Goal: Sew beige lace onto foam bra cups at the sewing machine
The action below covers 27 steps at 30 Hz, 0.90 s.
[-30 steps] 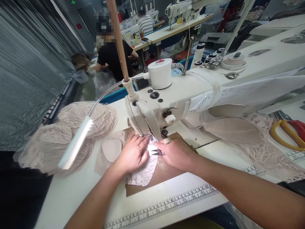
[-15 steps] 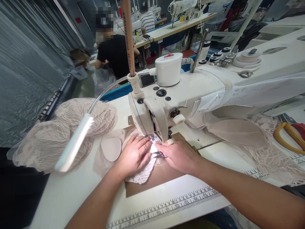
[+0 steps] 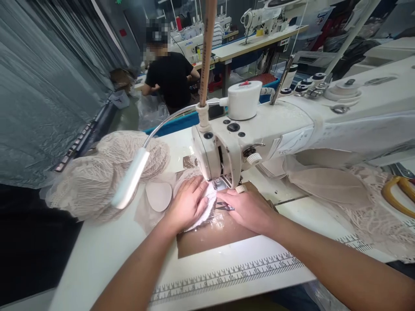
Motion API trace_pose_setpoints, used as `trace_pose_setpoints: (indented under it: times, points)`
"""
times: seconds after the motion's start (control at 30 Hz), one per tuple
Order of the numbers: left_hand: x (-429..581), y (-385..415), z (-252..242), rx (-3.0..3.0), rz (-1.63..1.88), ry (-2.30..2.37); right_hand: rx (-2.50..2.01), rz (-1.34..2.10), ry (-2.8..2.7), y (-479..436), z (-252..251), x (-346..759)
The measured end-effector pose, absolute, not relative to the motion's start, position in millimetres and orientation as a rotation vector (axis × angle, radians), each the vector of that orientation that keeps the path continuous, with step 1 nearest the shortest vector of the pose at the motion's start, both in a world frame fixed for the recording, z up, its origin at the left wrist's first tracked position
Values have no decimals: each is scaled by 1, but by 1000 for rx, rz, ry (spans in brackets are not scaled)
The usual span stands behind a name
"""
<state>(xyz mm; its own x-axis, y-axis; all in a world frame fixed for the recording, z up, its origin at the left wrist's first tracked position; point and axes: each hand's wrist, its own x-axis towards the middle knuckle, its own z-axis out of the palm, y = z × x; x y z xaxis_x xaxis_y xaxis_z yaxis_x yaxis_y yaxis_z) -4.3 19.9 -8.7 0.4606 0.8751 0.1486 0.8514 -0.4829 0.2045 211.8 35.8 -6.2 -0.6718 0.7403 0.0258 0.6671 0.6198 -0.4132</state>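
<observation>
Under the needle end of a white sewing machine (image 3: 214, 151) lies a piece of pale lace fabric (image 3: 207, 212), brightly lit. My left hand (image 3: 189, 202) rests flat on this lace, its fingers stretched toward the presser foot. Close by on the other side, my right hand (image 3: 249, 208) is closed around small thread snips (image 3: 224, 207), whose blades point left from the palm. Its index fingertip reaches the edge of the lace by the foot. The snips' handles are hidden in the hand.
Piled lace pieces (image 3: 78, 188) and a beige cup piece (image 3: 158, 196) lie left, below a lamp (image 3: 131, 179). More cups (image 3: 319, 179) and yellow-handled scissors (image 3: 397, 194) lie right. A printed ruler (image 3: 227, 278) runs along the table front. A person (image 3: 170, 75) sits beyond.
The lace has turned and moved up toward the machine, so less of it shows below my left hand. My right hand keeps the snips. The whole view has shifted slightly.
</observation>
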Motion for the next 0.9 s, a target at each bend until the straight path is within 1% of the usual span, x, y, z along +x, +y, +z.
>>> trace_pose_setpoints:
  times: [0.1,0.2,0.37,0.43,0.5,0.57,0.67,0.77,0.9]
  points:
    - [-4,19,-9,2580,398,1591,-1147,599,-2565,35,-7,212]
    - [2,8,-2,2546,355,1643,-1142,659,-2473,35,-9,214]
    - [21,-45,13,2441,322,1609,-1028,764,-2390,34,-10,213]
    - [25,-70,17,2373,391,1516,-975,788,-2405,30,-8,211]
    - [21,-88,18,2252,552,1499,-941,824,-2450,25,-4,209]
    - [10,-99,16,2036,746,1602,-924,872,-2494,20,-1,208]
    - [-10,-102,12,1471,923,1661,-870,985,-2464,15,2,208]
    - [-20,-97,11,930,931,1398,-783,1127,-2346,13,4,209]
    - [-5,-89,14,711,861,1051,-723,1234,-2239,11,6,210]
